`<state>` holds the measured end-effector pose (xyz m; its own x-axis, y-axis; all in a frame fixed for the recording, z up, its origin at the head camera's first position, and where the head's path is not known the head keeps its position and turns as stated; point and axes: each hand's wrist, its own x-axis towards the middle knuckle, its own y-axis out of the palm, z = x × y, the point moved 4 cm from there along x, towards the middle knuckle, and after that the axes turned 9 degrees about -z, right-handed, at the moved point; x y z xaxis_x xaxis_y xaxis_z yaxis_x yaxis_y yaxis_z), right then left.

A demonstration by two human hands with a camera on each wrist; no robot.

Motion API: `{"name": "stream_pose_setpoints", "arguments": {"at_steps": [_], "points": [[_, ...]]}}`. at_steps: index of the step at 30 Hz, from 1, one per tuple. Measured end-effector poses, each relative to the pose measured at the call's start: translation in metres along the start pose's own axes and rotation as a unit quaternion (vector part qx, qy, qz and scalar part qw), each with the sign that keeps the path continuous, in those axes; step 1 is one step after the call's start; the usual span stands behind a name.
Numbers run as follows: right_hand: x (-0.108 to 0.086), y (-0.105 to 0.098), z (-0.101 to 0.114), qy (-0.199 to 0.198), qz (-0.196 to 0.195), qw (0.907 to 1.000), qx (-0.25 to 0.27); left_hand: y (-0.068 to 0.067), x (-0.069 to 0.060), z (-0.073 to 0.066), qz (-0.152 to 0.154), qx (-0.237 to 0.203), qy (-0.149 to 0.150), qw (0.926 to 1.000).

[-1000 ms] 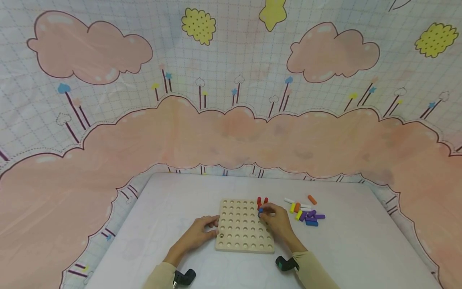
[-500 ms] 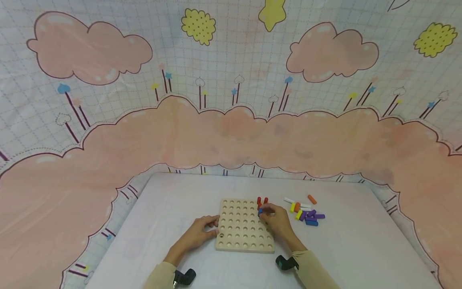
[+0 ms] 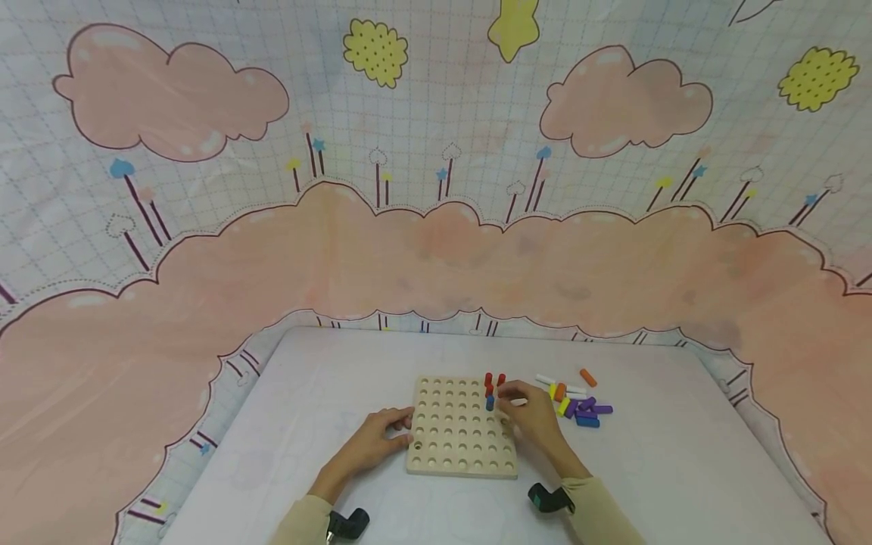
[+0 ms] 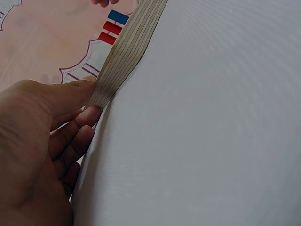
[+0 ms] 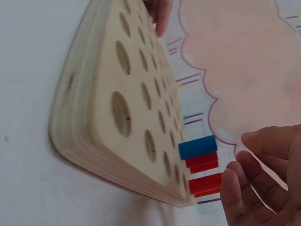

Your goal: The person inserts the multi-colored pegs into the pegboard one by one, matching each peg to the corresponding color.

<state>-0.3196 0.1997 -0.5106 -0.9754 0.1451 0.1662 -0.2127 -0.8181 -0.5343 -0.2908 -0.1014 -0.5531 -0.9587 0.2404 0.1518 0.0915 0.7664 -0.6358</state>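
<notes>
While left hand holds one edge, pegboard between, right hand opposite.

Plain khaki-beige cloth covers both forearms, the left sleeve and right sleeve alike. Above the bare left hand and bare right hand sit a black, bent left wrist camera and matching right wrist camera, the latter showing what seems a small greenish mark.

Pegboard on table, upright pegs in far right corner, loose pegs farther right
</notes>
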Motion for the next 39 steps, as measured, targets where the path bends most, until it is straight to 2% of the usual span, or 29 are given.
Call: {"name": "stream_pose_setpoints", "arguments": {"at_steps": [9, 16, 28, 34, 39], "points": [[0.002, -0.025, 0.008, -0.054, -0.024, 0.9982, 0.004, 0.0, 0.001, 0.001, 0.001, 0.001, 0.001, 1.0], [0.0, -0.044, 0.008, -0.066, -0.039, 0.9971, 0.001, 0.001, 0.003, 0.003, 0.003, 0.005, 0.004, 1.0], [-0.001, -0.072, -0.006, -0.093, -0.066, 0.9935, -0.002, 0.001, 0.002, 0.002, 0.001, 0.006, 0.005, 1.0], [0.001, -0.086, -0.018, -0.095, -0.08, 0.9919, -0.028, 0.001, 0.001, 0.001, -0.001, 0.006, 0.007, 1.0], [0.002, -0.096, -0.032, -0.076, -0.076, 0.9923, -0.063, 0.0, 0.001, 0.0, -0.003, 0.004, 0.01, 0.9999]]}}
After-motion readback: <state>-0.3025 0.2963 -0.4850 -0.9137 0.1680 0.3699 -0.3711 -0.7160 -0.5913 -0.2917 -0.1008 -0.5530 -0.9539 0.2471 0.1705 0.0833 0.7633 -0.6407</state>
